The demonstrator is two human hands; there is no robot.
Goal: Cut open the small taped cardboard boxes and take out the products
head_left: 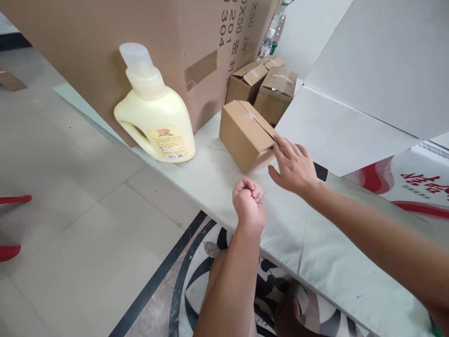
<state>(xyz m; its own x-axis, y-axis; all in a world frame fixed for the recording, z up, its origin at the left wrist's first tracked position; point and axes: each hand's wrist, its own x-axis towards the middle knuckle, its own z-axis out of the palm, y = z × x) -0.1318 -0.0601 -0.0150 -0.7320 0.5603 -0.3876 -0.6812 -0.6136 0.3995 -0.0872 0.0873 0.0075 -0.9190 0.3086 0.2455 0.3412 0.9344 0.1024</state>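
My right hand (pixel 294 166) has its fingers stretched out, with the fingertips at the near right end of a small cardboard box (pixel 242 135). The box's top flaps meet at a seam. Just below the box, my left hand (pixel 248 201) is closed in a fist, apart from the box. What the fist holds, if anything, is hidden. Left of the box stands a pale yellow laundry detergent bottle (pixel 161 117) with a translucent cap and a printed label. Partly behind my right hand lies a dark flat object (pixel 321 172).
A large printed carton (pixel 150 28) stands behind the detergent bottle. Two small cardboard boxes (pixel 275 91) and plastic bottles (pixel 277 30) are at the back. White panels (pixel 351 126) and a red-and-white carton (pixel 414 180) border the right. The pale covered table (pixel 277 224) has its edge near me.
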